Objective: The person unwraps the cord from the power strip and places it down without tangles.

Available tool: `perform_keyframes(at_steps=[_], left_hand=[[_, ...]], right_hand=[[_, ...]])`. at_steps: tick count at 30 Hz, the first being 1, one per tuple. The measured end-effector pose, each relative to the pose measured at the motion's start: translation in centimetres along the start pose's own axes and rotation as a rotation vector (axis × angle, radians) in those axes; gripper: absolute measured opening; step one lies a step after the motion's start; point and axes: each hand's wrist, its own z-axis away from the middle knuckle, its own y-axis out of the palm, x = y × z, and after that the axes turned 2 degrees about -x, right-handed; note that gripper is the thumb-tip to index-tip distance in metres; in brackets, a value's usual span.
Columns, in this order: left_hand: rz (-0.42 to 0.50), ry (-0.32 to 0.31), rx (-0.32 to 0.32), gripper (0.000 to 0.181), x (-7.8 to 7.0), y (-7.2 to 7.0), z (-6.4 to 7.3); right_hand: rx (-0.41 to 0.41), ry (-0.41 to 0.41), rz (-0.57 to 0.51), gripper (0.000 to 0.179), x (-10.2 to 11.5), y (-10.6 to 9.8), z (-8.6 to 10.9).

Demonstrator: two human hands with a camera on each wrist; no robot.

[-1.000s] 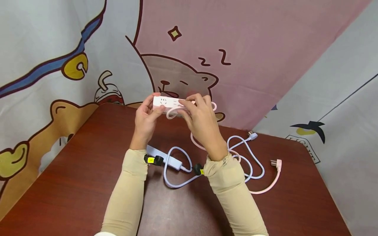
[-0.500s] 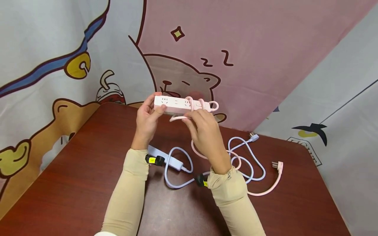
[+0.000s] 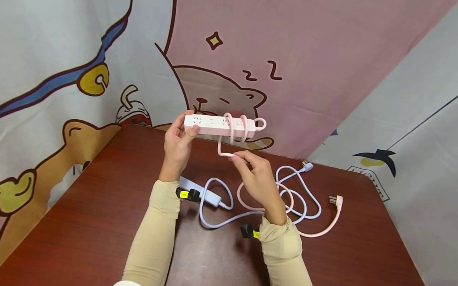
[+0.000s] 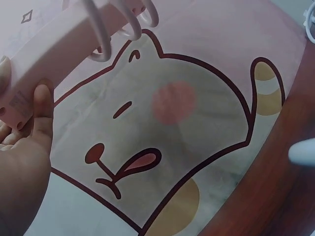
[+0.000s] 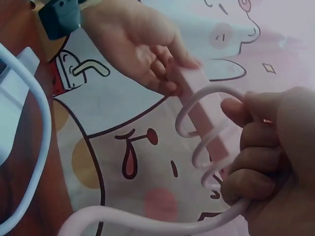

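Observation:
My left hand (image 3: 177,145) grips one end of a pink power strip (image 3: 211,126), thumb on the near side, holding it up above the table. Two loops of the strip's pink cord (image 3: 231,129) go round its right half. Below the strip my right hand (image 3: 259,178) pinches the cord where it bends away from the strip. In the right wrist view, the curled fingers (image 5: 261,162) of that hand hold the cord, and the loops (image 5: 197,152) stand loosely off the strip. From the right hand the cord runs down to the table and ends in a pink plug (image 3: 338,201).
A pale blue power strip (image 3: 200,190) lies on the brown table (image 3: 107,206), partly behind the left wrist. Its cord (image 3: 211,225) loops rightward and tangles near the pink cord, ending in a blue plug (image 3: 307,167). A printed curtain (image 3: 322,71) stands behind the table.
My right hand has moved from the strip's face down and to the right, drawing the cord underneath it. Two loops round the strip are now uncovered. The left hand keeps its hold.

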Motion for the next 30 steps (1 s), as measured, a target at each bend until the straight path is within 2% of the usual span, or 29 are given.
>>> perform_keyframes(at_steps=[8, 16, 19, 25, 30], left_hand=[[0.16, 0.003, -0.033, 0.051, -0.3, 0.0, -0.1], [0.232, 0.007, -0.004, 0.049, -0.3, -0.5, -0.1], [0.249, 0.006, -0.008, 0.049, -0.3, -0.6, 0.0], [0.293, -0.01, -0.029, 0.054, -0.2, -0.7, 0.0], [0.295, -0.01, -0.049, 0.055, 0.0, -0.7, 0.0]], right_hand=[[0.065, 0.183, -0.103, 0.017, -1.5, -1.2, 0.2], [0.13, 0.322, -0.093, 0.023, -3.5, -0.8, -0.2], [0.126, 0.349, -0.099, 0.022, -4.0, -0.9, -0.3], [0.115, 0.347, -0.12, 0.022, -4.6, -1.4, -0.4], [0.087, 0.362, -0.111, 0.022, -5.0, -2.1, -0.3]])
